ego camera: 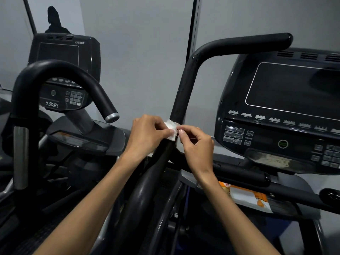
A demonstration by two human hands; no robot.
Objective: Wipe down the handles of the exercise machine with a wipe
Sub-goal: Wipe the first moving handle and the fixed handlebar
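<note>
Two bare arms reach in from the near edge | left hand [147, 134] pinches a white wipe [171, 130] against the black handle [184, 85] in the middle | right hand [196, 144] has curled fingers, fingertips touching the wipe | screen panel [287, 107] far right | orange-and-white pack [246, 196] lies low on the right.

At left of the frame, the far console [62, 96] bears a plate reading "750AT" [52, 104]. Near its top right corner sits a small brand mark [79, 42], too blurred to read. On the near console [287, 111] at right, "INCLINE" [248, 138] stands between two arrow keys; the other key labels cannot be read. The orange packet [244, 195] at lower right shows "50".
</note>
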